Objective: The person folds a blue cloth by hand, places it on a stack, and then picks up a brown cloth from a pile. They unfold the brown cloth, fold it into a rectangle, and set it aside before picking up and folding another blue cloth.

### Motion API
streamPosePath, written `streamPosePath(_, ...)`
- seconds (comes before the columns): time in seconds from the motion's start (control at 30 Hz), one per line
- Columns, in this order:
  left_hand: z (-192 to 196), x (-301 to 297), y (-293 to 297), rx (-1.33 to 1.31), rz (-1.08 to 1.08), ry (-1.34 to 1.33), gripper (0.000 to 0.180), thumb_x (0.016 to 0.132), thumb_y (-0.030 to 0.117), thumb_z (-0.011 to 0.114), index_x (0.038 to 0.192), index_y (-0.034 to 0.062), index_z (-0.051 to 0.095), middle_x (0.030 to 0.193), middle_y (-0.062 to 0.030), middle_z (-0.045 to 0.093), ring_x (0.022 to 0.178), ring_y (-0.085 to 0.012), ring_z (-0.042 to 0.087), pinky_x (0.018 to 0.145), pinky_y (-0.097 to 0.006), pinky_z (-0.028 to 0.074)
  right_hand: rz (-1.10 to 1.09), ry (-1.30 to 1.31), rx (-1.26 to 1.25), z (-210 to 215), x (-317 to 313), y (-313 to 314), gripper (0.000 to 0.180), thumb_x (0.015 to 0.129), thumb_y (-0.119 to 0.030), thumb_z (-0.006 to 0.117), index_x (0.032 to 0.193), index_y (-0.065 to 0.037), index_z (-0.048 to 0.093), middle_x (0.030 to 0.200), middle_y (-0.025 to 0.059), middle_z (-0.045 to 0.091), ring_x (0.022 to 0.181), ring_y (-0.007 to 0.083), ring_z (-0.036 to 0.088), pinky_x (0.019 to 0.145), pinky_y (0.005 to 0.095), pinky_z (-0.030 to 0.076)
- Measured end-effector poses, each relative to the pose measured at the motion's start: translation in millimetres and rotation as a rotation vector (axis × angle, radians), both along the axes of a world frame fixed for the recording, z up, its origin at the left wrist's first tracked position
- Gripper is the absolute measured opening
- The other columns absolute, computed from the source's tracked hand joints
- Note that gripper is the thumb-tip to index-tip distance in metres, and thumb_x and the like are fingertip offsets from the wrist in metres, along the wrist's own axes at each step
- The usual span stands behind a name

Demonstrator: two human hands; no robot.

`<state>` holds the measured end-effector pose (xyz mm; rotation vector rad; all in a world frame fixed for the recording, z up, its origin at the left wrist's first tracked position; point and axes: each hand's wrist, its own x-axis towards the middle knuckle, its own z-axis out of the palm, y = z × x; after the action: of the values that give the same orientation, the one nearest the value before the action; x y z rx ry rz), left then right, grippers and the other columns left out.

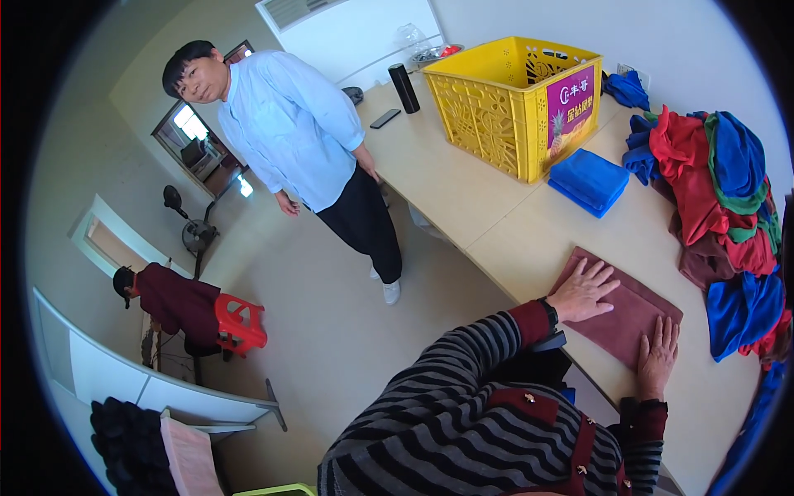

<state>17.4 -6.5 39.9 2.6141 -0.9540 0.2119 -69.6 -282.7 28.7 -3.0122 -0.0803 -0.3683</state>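
A brown folded cloth point(620, 318) lies flat near the table's front edge. My left hand point(584, 291) rests on its left part, palm down with the fingers spread. On the cloth's near right side, my right hand point(658, 357) presses flat, fingers stretched out. Just beyond the cloth sits a small stack of folded blue cloths point(588, 182). To the right rises a loose heap of red, blue, green and brown cloths point(703, 194), some hanging toward the table's right edge.
A yellow plastic crate point(488, 116) stands farther back on the pale table point(504, 236), near a black cylinder point(404, 88) and a phone point(385, 119). One person point(289, 124) stands at the table's far left side. Another point(178, 306) is by a red stool point(240, 324).
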Motion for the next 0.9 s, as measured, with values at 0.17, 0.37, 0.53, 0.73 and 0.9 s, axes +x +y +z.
streamPosePath(0.17, -4.9, 4.3, 14.0, 0.017, 0.124, 0.001, 0.065, 0.099, 0.051, 0.048, 0.149, 0.0098, 0.044, 0.159, -0.0166, 0.034, 0.149, -0.0359, 0.026, 0.121, -0.059, 0.011, -0.013, -0.001, 0.008, 1.6, -0.7, -0.3, 0.058, 0.102, -0.032, 0.047, 0.153, -0.008, 0.037, 0.160, 0.0145, 0.032, 0.150, 0.0324, 0.025, 0.120, 0.0432, 0.023)
streamPosePath(0.37, -15.8, 7.6, 24.6, -0.049, 0.265, -0.058, 0.063, 0.098, 0.048, 0.050, 0.147, 0.0076, 0.047, 0.155, -0.0176, 0.038, 0.148, -0.0351, 0.028, 0.121, -0.059, 0.012, -0.031, 0.003, 0.044, 1.9, -5.0, -15.8, 0.057, 0.102, -0.031, 0.048, 0.153, -0.008, 0.037, 0.160, 0.0131, 0.033, 0.149, 0.0322, 0.026, 0.120, 0.0447, 0.023)
streamPosePath(0.53, -8.8, 3.6, 16.6, 0.011, 0.314, -0.148, 0.061, 0.098, 0.045, 0.051, 0.144, 0.0059, 0.049, 0.154, -0.0179, 0.040, 0.147, -0.0342, 0.029, 0.121, -0.058, 0.013, -0.142, 0.081, -0.043, 16.6, -1.8, -11.4, 0.057, 0.102, -0.032, 0.048, 0.153, -0.008, 0.037, 0.160, 0.0121, 0.033, 0.148, 0.0329, 0.027, 0.119, 0.0492, 0.023)
streamPosePath(0.73, -4.8, -19.9, -37.0, -0.019, 0.022, -0.089, 0.058, 0.099, 0.039, 0.049, 0.145, 0.0024, 0.047, 0.155, -0.0176, 0.039, 0.149, -0.0335, 0.026, 0.120, -0.058, 0.015, 0.108, 0.019, -0.021, 25.5, 17.8, 48.1, 0.057, 0.102, -0.034, 0.047, 0.152, -0.009, 0.038, 0.158, 0.0114, 0.036, 0.148, 0.0330, 0.029, 0.119, 0.0524, 0.023)
streamPosePath(0.9, -24.0, -26.9, -42.6, 0.006, -0.049, -0.123, 0.058, 0.095, 0.036, 0.055, 0.143, 0.0038, 0.050, 0.153, -0.0172, 0.041, 0.148, -0.0337, 0.029, 0.120, -0.058, 0.015, 0.190, 0.010, 0.174, -1.5, 26.8, 63.9, 0.054, 0.102, -0.035, 0.047, 0.150, -0.009, 0.042, 0.157, 0.0111, 0.039, 0.147, 0.0326, 0.030, 0.118, 0.0510, 0.023)
